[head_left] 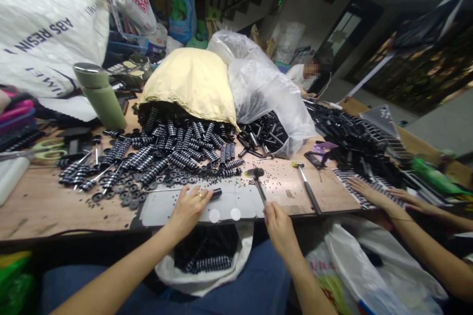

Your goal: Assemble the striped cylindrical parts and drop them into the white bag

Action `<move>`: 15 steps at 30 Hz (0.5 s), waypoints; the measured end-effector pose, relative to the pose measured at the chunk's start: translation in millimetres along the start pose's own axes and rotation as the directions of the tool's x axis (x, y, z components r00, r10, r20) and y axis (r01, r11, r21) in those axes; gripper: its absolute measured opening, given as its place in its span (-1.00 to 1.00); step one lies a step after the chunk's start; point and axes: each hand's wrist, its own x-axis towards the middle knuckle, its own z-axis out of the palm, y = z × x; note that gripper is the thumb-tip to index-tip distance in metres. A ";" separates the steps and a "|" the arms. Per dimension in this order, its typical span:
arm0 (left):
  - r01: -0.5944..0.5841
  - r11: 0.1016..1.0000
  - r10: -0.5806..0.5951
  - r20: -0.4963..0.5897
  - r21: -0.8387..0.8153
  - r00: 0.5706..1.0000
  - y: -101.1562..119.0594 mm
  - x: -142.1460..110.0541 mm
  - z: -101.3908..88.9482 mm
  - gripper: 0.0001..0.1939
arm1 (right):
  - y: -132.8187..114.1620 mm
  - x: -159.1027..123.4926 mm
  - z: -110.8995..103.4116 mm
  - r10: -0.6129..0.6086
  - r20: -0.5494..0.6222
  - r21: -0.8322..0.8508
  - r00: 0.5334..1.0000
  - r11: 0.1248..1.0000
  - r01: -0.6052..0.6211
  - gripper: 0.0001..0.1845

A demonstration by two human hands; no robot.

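Observation:
My left hand [189, 207] rests over a light grey board [236, 201] at the table's front edge. Its fingers are closed on a black roller [216, 194], and a thin metal rod [162, 190] runs out to the left of that hand. My right hand [276, 221] grips the handle of a small mallet [254, 173], whose dark head is raised over the board's right part. Behind the board lies a heap of black-and-silver ribbed rollers [177, 140] with loose black discs [129, 196] and tiny dark bits around them.
A second mallet [306, 184] lies to the right. A co-worker's hands [369, 192] press on striped parts there. A yellow sack [192, 78], a clear plastic bag [258, 73] and a green flask [99, 95] stand behind. Below hangs an open white sack [240, 261] holding rollers.

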 end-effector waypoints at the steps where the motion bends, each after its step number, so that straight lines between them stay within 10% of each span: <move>1: 0.010 1.000 -0.010 0.004 -0.009 1.000 0.1 -0.4 0.4 -0.54 | -8.5 -6.9 5.4 -0.037 -0.013 0.060 0.999 0.998 0.037 -0.56; 7: 0.014 1.000 -0.014 0.070 0.002 0.997 5.1 -2.9 2.3 -0.52 | -31.6 -19.6 39.2 -0.089 0.112 -0.118 0.990 0.988 0.102 -0.55; 15: 0.144 0.989 -0.143 0.021 -0.018 0.989 45.6 0.3 21.0 -0.24 | -86.7 -21.3 -4.9 -0.220 -0.029 0.232 0.975 0.947 0.221 -0.63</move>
